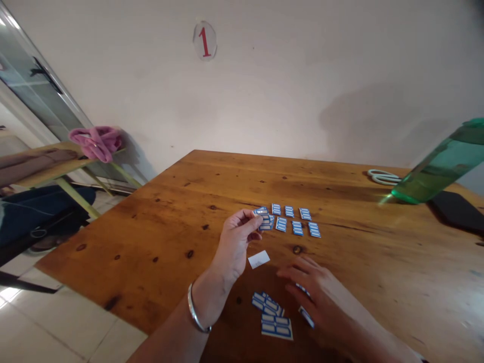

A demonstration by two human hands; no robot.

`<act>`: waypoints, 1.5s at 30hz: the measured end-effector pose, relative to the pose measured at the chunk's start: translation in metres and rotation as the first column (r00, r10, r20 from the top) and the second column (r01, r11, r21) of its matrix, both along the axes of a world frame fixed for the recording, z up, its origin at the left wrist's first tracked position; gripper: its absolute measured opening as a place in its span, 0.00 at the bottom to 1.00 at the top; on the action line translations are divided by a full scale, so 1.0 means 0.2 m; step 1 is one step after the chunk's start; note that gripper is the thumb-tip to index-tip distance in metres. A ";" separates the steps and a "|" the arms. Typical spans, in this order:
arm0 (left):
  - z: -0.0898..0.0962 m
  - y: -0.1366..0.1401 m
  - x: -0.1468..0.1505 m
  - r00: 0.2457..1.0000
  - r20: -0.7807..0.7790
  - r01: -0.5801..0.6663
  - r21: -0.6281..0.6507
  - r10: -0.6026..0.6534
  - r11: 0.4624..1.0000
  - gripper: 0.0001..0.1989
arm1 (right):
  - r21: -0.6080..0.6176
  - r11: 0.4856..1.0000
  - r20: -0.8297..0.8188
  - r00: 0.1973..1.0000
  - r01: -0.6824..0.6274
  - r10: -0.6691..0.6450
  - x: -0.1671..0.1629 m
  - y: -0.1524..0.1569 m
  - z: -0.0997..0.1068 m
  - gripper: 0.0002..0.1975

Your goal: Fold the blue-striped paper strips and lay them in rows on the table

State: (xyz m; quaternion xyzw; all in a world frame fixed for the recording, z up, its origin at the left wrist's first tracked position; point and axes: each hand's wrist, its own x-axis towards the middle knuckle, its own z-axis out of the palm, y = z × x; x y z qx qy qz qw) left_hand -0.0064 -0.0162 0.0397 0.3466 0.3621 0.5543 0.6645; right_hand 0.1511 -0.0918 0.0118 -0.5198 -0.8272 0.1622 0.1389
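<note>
The left hand (239, 233) holds a small blue-and-white printed paper label piece (265, 222) pinched narrowly between the thumb and the other fingers, raised above the brown knotted wooden desk (212, 186). A shiny silver metal bangle (193, 308) circles the left wrist. Just beyond and to the right of the pinched piece, six small rectangular blue-and-white label cards (297, 228) lie apart in two rows of three, each marked with pale strips.

The right hand (315, 287) is low over the near part of the desk, its fingers stretched forward and slightly parted. Two blue-edged card pieces (306, 316) show by its thumb, partly hidden; whether the fingers grip them cannot be told. Left of this hand, an untidy overlapping pile of blue-and-white label sheets (277, 326) lies near the person. Between the pile and the left hand's piece rests a plain white rectangular paper slip (259, 259), touched by neither hand.

Toward the far right side, a tilted translucent green bottle (440, 164) stands between a coiled white cable (382, 177) and a flat black rectangular object (458, 210). A round clear sign with a red "1" (204, 41) is on the pale wall (272, 91).
</note>
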 end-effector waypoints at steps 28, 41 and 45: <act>0.00 0.02 -0.02 0.995 0.097 -0.012 -0.048 0.017 0.999 0.10 | 0.133 0.926 0.481 0.840 -0.354 0.252 -0.23 0.27 0.04 0.08; -0.01 0.02 -0.02 0.996 0.093 -0.001 -0.056 0.006 0.998 0.11 | -0.411 0.907 -0.526 0.788 0.094 -0.320 -0.14 0.18 0.02 0.07; -0.02 0.02 -0.02 0.996 0.084 0.011 -0.061 -0.006 0.998 0.11 | -0.683 0.695 -0.729 0.157 -0.224 -0.666 -0.05 0.14 0.01 0.06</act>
